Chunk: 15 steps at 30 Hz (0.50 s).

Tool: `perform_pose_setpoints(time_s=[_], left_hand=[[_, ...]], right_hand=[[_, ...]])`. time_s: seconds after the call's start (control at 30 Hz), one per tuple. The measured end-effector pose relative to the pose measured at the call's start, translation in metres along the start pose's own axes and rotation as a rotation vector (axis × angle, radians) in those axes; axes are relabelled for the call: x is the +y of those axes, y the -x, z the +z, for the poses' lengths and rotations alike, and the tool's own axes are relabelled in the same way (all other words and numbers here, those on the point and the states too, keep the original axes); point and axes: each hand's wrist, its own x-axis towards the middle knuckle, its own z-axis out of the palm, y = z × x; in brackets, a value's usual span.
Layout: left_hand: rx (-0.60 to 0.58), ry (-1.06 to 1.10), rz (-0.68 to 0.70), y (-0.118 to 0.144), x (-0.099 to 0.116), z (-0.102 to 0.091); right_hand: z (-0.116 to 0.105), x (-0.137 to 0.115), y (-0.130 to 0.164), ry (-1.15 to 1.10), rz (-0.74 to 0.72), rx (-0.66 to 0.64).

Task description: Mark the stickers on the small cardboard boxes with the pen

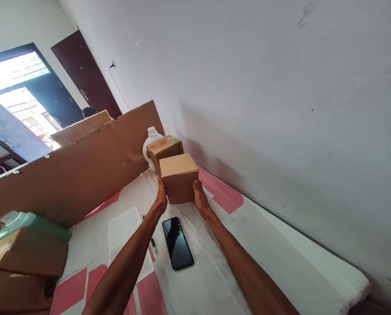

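Between my two hands is a small brown cardboard box (182, 188), its lighter top closed. My left hand (162, 197) presses against its left side, and my right hand (201, 197) grips the right side near the front corner. Right behind it stands a second cardboard box (165, 146) with tape on top, partly hidden. A white plastic jug (152, 134) shows behind that one. On the cloth nearer to me lies a black smartphone (178, 243), screen up. A pen (154, 245) lies beside my left forearm, which covers part of it.
A white sheet of paper (123, 223) lies on the pink-and-white covered surface (221, 262). Tall cardboard panels (100, 162) border the left and back. Stacked boxes (34, 253) with a green plastic roll (47, 225) sit at lower left. A wall (281, 109) runs along the right.
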Motion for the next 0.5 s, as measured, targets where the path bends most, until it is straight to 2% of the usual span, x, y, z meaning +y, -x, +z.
perform_pose_setpoints(time_s=[0.07,0.13,0.23,0.3,0.4,0.5], left_hand=[[0.024,0.037,0.043,0.03,0.016,-0.017],[0.079,0.056,0.083,0.076,0.029,-0.05],[0.262,0.031,0.079,0.172,0.03,-0.111],[0.456,-0.073,-0.021,0.244,0.017,-0.142],[0.631,-0.123,-0.166,0.336,-0.011,-0.162],[0.65,-0.072,-0.227,0.389,-0.036,-0.164]], right_hand=[[0.011,-0.023,0.017,-0.004,-0.017,-0.09],[0.028,-0.044,0.041,-0.022,-0.033,-0.19],[0.062,-0.065,0.098,-0.067,-0.026,-0.362],[0.085,-0.065,0.148,-0.097,0.025,-0.501],[0.112,-0.05,0.219,-0.13,0.162,-0.705],[0.126,-0.03,0.261,-0.096,0.278,-0.792]])
